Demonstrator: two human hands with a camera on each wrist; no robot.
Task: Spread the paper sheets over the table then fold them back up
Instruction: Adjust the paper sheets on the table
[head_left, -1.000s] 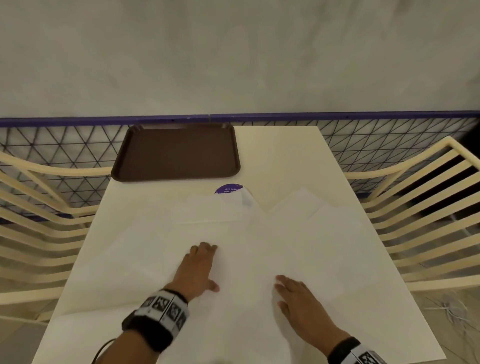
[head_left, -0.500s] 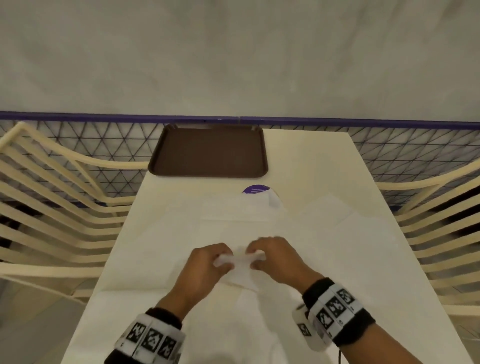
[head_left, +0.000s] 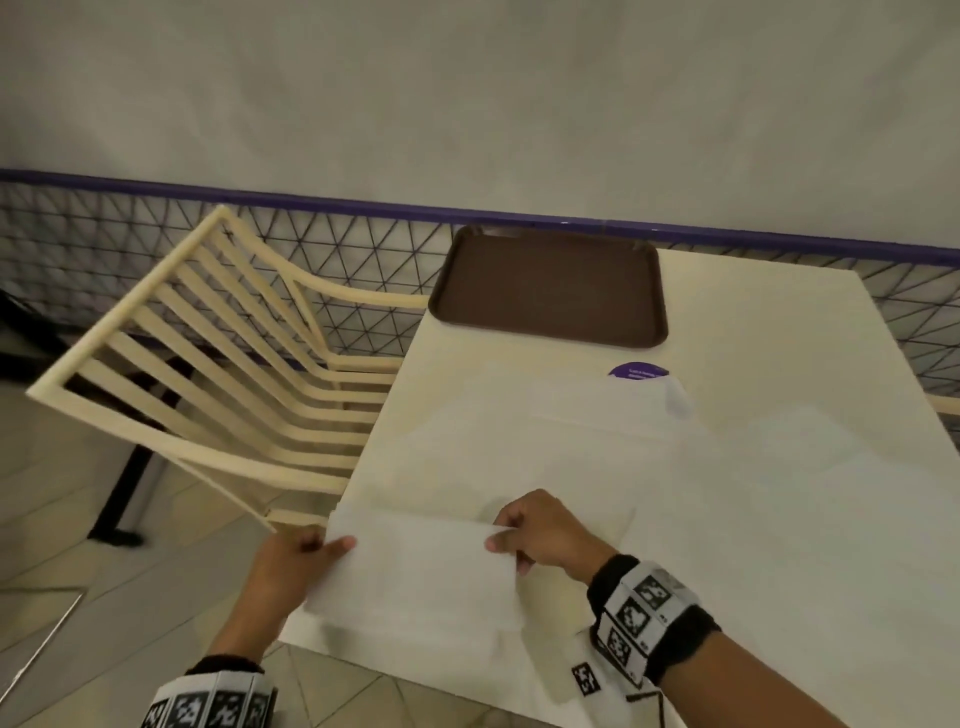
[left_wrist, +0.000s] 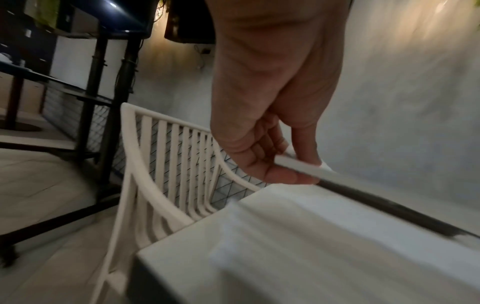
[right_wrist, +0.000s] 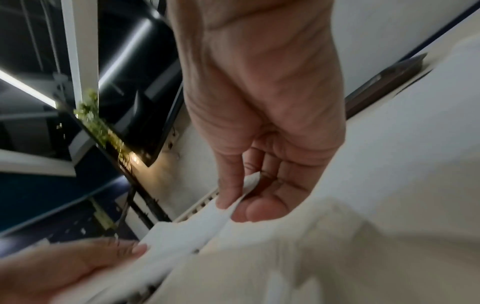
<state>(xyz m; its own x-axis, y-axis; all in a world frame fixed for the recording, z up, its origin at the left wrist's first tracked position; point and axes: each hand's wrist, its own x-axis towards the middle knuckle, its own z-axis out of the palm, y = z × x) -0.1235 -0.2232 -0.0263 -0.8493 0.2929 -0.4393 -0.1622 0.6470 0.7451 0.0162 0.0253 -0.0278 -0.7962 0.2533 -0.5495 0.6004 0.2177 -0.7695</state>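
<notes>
A white paper sheet (head_left: 415, 571) is held up over the near left corner of the cream table (head_left: 779, 332). My left hand (head_left: 311, 551) pinches its left upper corner, thumb on top; the left wrist view shows the paper edge (left_wrist: 298, 164) between thumb and fingers of my left hand (left_wrist: 283, 166). My right hand (head_left: 524, 535) pinches the sheet's right upper corner, and the paper (right_wrist: 207, 216) runs from my right hand (right_wrist: 233, 203) toward the left hand (right_wrist: 78, 267). Other thin white sheets (head_left: 597, 415) lie flat across the table.
A brown tray (head_left: 550, 286) sits at the table's far edge. A purple round sticker (head_left: 638, 372) shows beyond the sheets. A cream slatted chair (head_left: 208, 374) stands close to the table's left side. A wire mesh fence (head_left: 337, 249) runs behind.
Both hands, flat on the sheets a second ago, came together, pinched a sheet and moved apart toward the near left corner, lifting it. The head view has swung left.
</notes>
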